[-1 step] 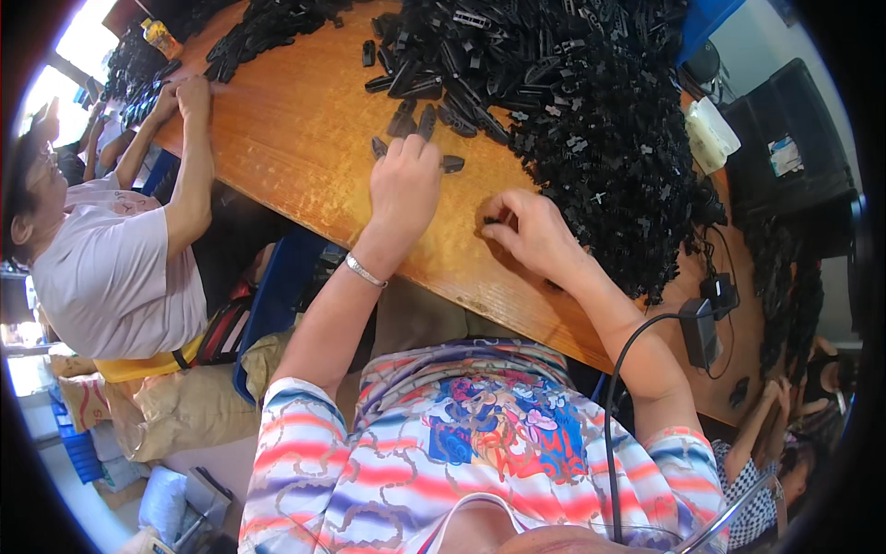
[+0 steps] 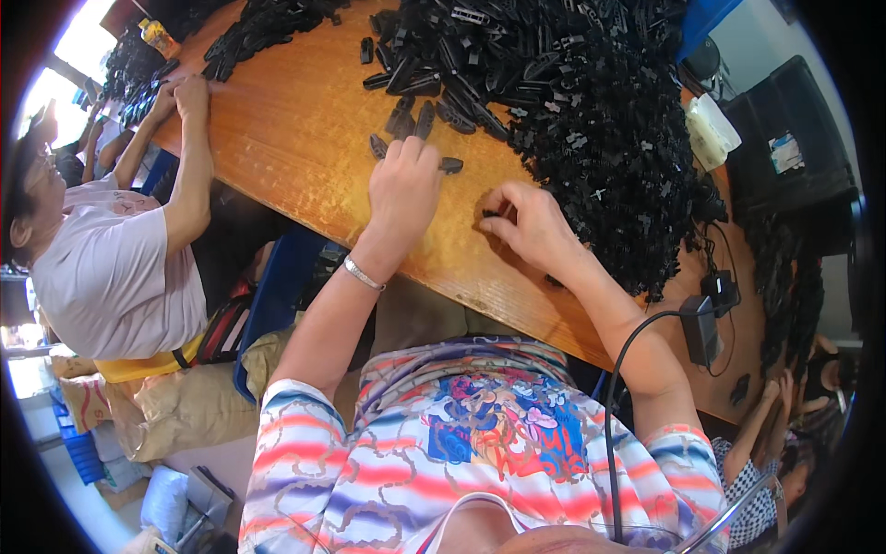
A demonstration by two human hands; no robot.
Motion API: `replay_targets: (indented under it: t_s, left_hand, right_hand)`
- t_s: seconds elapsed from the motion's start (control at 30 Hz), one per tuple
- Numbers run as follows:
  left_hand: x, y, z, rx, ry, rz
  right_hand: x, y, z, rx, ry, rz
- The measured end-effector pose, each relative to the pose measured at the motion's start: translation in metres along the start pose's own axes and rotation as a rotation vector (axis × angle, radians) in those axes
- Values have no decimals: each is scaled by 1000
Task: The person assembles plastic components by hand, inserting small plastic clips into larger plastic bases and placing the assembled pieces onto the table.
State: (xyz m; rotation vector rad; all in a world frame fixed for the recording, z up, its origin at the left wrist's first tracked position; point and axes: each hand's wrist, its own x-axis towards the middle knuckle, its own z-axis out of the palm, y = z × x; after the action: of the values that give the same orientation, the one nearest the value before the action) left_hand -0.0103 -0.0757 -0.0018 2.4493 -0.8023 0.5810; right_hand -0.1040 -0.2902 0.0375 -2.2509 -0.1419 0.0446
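On the wooden table, my left hand (image 2: 406,180) is palm down with its fingers curled. A long black plastic piece (image 2: 450,165) sticks out at its thumb side, and the fingers hide the rest. Another dark oblong piece (image 2: 378,146) lies at its other side, and a similar piece (image 2: 425,120) rests just beyond the knuckles. To the right, my right hand (image 2: 535,226) pinches a small black part (image 2: 489,214) between thumb and fingertips, a little above the wood. Its exact shape is too small to tell.
A big heap of long black pieces (image 2: 461,65) joins a pile of small black parts (image 2: 609,175) at right. A cable with a black adapter (image 2: 701,332) crosses near my right forearm. A white container (image 2: 711,134) stands at the right edge. A co-worker (image 2: 120,249) sits at left.
Almost nothing differs. The fingers of my right hand have shifted very slightly with the small black part; my left hand stays in place.
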Motion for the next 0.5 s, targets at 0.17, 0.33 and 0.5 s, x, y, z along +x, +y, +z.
replay_targets:
  t_s: [0.17, 0.33, 0.5]
  left_hand:
    - [-16, 10, -16, -88, -6, 35]
    - [-33, 17, -16, -115, -19, 29]
    - [-43, 20, -20, -81, -24, 101]
  right_hand:
    - [15, 2, 5, 46, 23, 160]
    - [15, -2, 11, -52, 85, 80]
    - [12, 6, 26, -16, 168, -45]
